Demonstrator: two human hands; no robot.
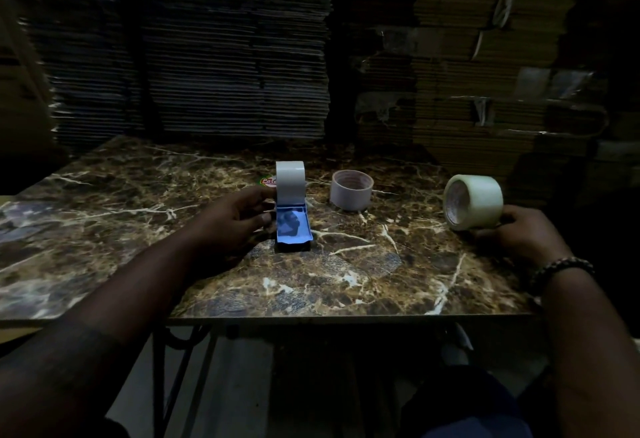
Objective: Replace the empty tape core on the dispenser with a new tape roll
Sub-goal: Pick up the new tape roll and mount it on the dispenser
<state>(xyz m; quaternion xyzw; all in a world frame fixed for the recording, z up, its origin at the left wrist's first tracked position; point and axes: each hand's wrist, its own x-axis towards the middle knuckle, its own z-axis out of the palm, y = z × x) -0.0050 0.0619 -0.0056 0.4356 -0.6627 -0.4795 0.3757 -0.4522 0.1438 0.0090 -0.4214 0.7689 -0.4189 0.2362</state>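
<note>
A blue tape dispenser (293, 228) stands in the middle of the marbled table (138, 230), with a white core or roll (290, 179) upright on its holder. My left hand (239, 219) grips the dispenser from its left side, fingers against the holder. To the right, my right hand (519, 233) holds a full roll of clear tape (473, 201) tilted on its edge at the table's right side. A thin, nearly bare core (351, 189) lies flat between the dispenser and that roll.
Tall stacks of flattened cardboard (225, 57) rise right behind the table. A round sticker (267, 181) lies behind the dispenser. The table's front edge (346, 315) is close to my body, with metal legs (180, 368) below. The scene is dim.
</note>
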